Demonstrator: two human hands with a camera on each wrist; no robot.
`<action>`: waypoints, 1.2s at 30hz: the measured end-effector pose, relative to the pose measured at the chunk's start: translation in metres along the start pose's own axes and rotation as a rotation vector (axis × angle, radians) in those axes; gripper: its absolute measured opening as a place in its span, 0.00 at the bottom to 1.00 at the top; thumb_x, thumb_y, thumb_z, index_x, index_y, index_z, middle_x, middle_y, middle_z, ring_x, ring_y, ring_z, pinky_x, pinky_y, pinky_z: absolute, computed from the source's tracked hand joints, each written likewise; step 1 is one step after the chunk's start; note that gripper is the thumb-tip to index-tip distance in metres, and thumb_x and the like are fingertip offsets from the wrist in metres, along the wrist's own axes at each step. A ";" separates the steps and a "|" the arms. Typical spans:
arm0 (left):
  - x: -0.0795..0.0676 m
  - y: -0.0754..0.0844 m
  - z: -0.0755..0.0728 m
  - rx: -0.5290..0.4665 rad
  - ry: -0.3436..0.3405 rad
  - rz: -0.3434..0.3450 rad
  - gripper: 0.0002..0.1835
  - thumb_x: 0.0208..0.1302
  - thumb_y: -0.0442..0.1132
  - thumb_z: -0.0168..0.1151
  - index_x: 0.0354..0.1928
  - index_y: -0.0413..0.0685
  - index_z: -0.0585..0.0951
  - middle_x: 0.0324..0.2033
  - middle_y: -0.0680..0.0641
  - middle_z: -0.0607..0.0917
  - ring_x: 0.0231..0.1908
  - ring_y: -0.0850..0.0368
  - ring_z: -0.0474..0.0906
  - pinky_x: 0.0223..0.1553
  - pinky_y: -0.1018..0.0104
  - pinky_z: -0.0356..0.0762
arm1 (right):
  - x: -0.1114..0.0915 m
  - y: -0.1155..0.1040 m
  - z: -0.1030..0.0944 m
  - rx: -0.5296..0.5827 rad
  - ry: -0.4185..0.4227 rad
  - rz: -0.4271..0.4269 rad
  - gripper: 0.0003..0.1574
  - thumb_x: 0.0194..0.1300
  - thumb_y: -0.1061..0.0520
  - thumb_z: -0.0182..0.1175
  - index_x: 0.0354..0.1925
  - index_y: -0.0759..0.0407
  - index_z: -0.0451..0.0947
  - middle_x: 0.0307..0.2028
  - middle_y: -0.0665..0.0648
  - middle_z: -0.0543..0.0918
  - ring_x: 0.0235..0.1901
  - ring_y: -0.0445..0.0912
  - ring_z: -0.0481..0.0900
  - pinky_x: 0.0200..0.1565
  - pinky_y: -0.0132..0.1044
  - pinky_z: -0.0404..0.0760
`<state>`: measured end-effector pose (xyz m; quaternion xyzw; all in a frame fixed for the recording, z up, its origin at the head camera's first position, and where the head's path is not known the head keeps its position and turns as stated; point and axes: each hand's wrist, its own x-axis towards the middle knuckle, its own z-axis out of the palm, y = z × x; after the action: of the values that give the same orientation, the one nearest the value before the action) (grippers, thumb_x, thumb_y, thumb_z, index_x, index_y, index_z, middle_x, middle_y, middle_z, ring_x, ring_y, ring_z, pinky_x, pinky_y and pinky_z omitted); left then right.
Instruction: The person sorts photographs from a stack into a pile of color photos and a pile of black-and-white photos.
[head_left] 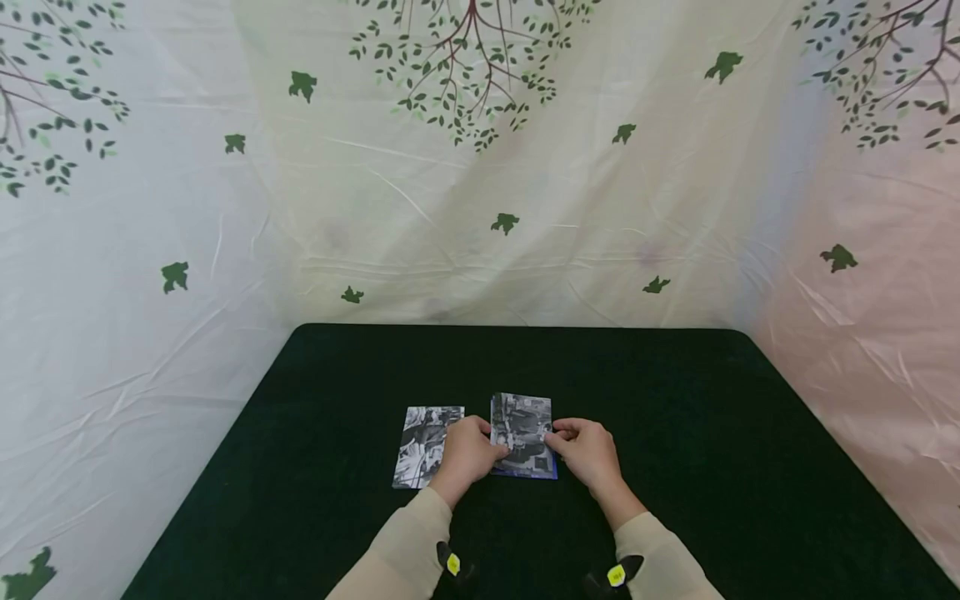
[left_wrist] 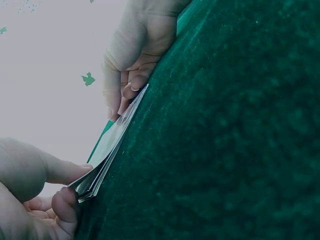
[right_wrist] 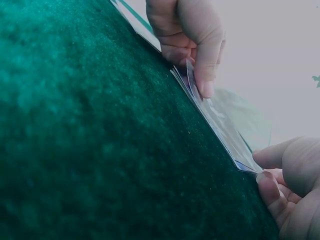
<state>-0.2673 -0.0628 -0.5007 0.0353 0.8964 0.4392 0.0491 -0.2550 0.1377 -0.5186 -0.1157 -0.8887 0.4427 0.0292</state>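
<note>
A small stack of black-and-white picture cards lies on the dark green cloth, blue showing along its near edge. From its left side my left hand pinches the top card, thumb over the picture. That edge bends up from the cards beneath in the left wrist view, where the left thumb shows clearly. On the opposite side my right hand pinches the stack's edge between thumb and fingers. To the left lies a second pile of picture cards, partly covered by my left hand.
The green-covered table has rounded far corners. Behind it and on both sides hangs a pale cloth printed with leaves and branches. Dark bands with yellow tags sit at both sleeves.
</note>
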 end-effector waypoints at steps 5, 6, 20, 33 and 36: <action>0.001 -0.003 0.001 -0.033 0.000 0.001 0.18 0.50 0.38 0.75 0.41 0.38 0.80 0.24 0.50 0.80 0.24 0.58 0.77 0.26 0.63 0.75 | 0.001 0.001 0.000 0.005 -0.001 -0.001 0.19 0.61 0.50 0.67 0.48 0.57 0.82 0.34 0.51 0.82 0.32 0.44 0.78 0.32 0.38 0.78; 0.001 -0.003 0.001 -0.039 0.000 0.000 0.18 0.51 0.38 0.74 0.41 0.38 0.79 0.24 0.50 0.80 0.24 0.58 0.76 0.26 0.63 0.75 | 0.001 0.001 0.001 0.006 0.000 -0.001 0.19 0.61 0.50 0.67 0.48 0.57 0.82 0.34 0.51 0.82 0.32 0.44 0.78 0.32 0.38 0.77; 0.001 0.004 0.002 -0.135 0.079 0.000 0.07 0.61 0.34 0.63 0.40 0.40 0.80 0.28 0.49 0.82 0.28 0.57 0.77 0.29 0.63 0.75 | 0.002 0.003 -0.001 0.023 0.001 -0.004 0.18 0.63 0.49 0.64 0.48 0.56 0.82 0.34 0.52 0.82 0.30 0.43 0.78 0.31 0.37 0.78; 0.000 0.008 -0.001 -0.258 0.069 -0.018 0.08 0.63 0.34 0.61 0.43 0.39 0.80 0.28 0.49 0.81 0.29 0.57 0.76 0.31 0.64 0.74 | 0.001 0.003 -0.001 0.108 0.005 0.027 0.15 0.66 0.48 0.61 0.47 0.54 0.82 0.36 0.53 0.82 0.32 0.45 0.79 0.33 0.37 0.79; 0.000 0.008 -0.002 -0.266 0.054 -0.010 0.08 0.63 0.34 0.61 0.43 0.39 0.80 0.28 0.49 0.81 0.29 0.57 0.75 0.31 0.63 0.73 | 0.001 0.003 -0.002 0.158 0.011 0.042 0.14 0.67 0.50 0.60 0.47 0.54 0.82 0.36 0.54 0.81 0.32 0.46 0.79 0.32 0.37 0.78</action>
<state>-0.2677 -0.0591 -0.4933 0.0123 0.8313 0.5548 0.0313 -0.2548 0.1409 -0.5197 -0.1341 -0.8483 0.5112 0.0337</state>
